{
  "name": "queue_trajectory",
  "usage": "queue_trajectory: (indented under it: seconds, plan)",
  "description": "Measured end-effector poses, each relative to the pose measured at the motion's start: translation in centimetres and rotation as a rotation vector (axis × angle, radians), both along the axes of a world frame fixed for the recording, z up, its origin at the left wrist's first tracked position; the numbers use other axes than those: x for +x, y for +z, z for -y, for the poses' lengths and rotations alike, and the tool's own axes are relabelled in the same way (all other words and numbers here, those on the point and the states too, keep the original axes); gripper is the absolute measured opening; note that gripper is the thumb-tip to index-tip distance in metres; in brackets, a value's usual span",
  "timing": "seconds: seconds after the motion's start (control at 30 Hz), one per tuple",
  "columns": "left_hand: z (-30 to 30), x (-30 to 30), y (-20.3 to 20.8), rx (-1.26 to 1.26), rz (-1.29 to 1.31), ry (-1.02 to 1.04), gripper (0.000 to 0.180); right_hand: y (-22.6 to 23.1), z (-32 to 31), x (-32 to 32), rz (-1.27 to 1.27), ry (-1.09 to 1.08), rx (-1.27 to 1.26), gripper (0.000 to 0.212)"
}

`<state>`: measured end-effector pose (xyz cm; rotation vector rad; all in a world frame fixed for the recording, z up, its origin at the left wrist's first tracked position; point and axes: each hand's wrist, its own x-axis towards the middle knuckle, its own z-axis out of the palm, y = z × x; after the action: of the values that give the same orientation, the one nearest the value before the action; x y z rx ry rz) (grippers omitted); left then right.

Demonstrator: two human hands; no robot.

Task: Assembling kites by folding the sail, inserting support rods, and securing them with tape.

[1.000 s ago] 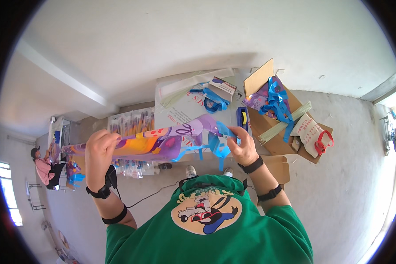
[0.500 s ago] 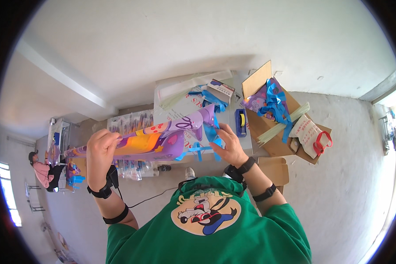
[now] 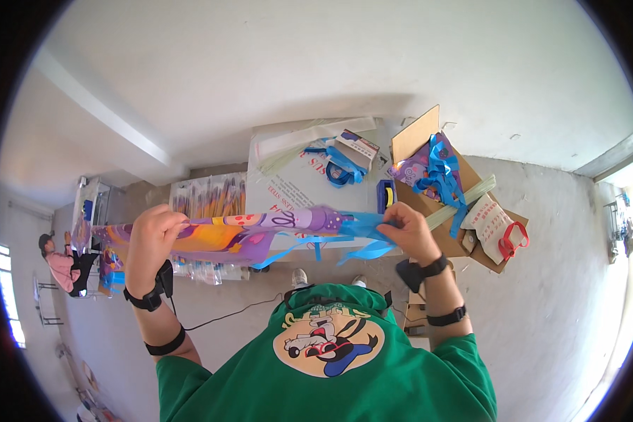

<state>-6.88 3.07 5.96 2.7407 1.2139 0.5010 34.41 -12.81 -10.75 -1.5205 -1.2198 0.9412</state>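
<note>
The thumb and forefinger of the left hand (image 3: pixel 152 235) are pinched together, with no gap showing, on the upper edge of a purple printed sheet (image 3: pixel 211 240). The thumb and fingertips of the right hand (image 3: pixel 411 231) are likewise pressed together, on a blue strip (image 3: pixel 362 224) at the sheet's right end. The printed sheet (orange and yellow shapes on purple, with small red marks near the top) spans the air between the two sets of fingers, its upper edge nearly straight, and runs on past the left ones. Blue ribbon ends (image 3: pixel 367 252) dangle below and to the left of the right fingertips.

Just beyond the right fingers stands a blue tape dispenser (image 3: pixel 385 195) with a yellow roll. Farther out, ahead of the gap between the hands, a table (image 3: pixel 281 184) carries a small box (image 3: pixel 359 146), with coiled blue ribbon (image 3: pixel 339 174) just beside it. To the right of the right fingers, a cardboard box (image 3: pixel 416 135) holds purple pieces and blue ribbon; pale thin sticks (image 3: pixel 465 202) and a white bag (image 3: pixel 489 219) with red handles lie next to it. Clear-wrapped packs (image 3: pixel 214 191) lie beyond the left fingers. Well out to their left sits a co-worker (image 3: pixel 62 266) in a pink top.
</note>
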Motion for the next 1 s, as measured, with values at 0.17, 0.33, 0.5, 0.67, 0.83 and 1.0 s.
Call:
queue_trajectory:
  seconds: [0.17, 0.33, 0.5, 0.67, 0.83, 1.0]
  plan:
    - [-1.5, 0.4, 1.1, -0.274, 0.004, -0.038, 0.009, 5.7, 1.0, 2.8, -0.116, 0.168, -0.146, 0.02]
    - [-4.0, 0.3, 1.2, -0.322, -0.025, -0.043, 0.01, 7.9, 1.4, 4.9, -0.111, 0.278, -0.213, 0.031]
    - [-6.1, -0.4, 1.2, -0.401, -0.028, -0.012, 0.012, 7.1, 2.9, 7.7, -0.073, 0.385, -0.314, 0.036]
    - [-7.4, -1.2, 0.7, -0.431, -0.029, 0.013, 0.013, 6.2, 4.3, 9.4, -0.035, 0.404, -0.424, 0.022]
    - [-8.7, -0.7, -0.6, -0.392, -0.082, 0.002, 0.015, 5.0, 4.6, 9.6, 0.156, 0.148, -0.413, 0.014]
    - [-10.7, 1.3, -2.3, -0.351, -0.051, -0.018, 0.016, 2.0, 4.3, 11.9, 0.537, -0.101, -0.27, 0.015]
